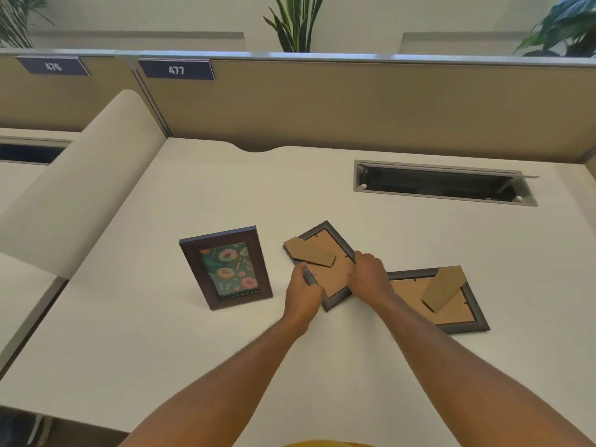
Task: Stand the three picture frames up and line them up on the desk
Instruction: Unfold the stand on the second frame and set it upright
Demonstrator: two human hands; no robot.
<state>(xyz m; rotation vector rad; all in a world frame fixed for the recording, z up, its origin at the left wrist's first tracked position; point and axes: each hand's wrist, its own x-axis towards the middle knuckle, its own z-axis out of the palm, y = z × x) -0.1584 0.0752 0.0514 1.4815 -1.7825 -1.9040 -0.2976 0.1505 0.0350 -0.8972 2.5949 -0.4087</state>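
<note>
Frames: three on the desk [161, 333], all dark-edged.
Standing frame [225, 267]: one, upright at the left, leaning back a little, its doughnut print facing the camera.
Middle frame [322, 264]: one, face down with its brown backing up, turned cornerwise so that one corner points away from the person; its cardboard stand [309, 252] lies across the far left part of the backing.
Right frame [438, 300]: one, face down and flat, just right of the middle one, with its stand [442, 288] lifted off the backing; whether the two frames touch is hidden under the right hand.
Hands: two, both bare, both on the middle frame.
Left hand [303, 293]: reaches in from below and is closed on the frame's near left edge, fingers curled round the rim.
Right hand [367, 275]: knuckles up, it clasps the frame's right corner, fingers bent over the rim; its wrist crosses the left end of the right frame.
Forearms: two, running up from the bottom edge and drawing together toward the middle frame.
Cable hatch [445, 183]: one, open, set in the desk far right, well apart from the frames.
Partition [354, 101]: one tan wall behind the desk, with two number plates, 476 [53, 66] and 477 [176, 70].
Plants: three behind the partition.
</note>
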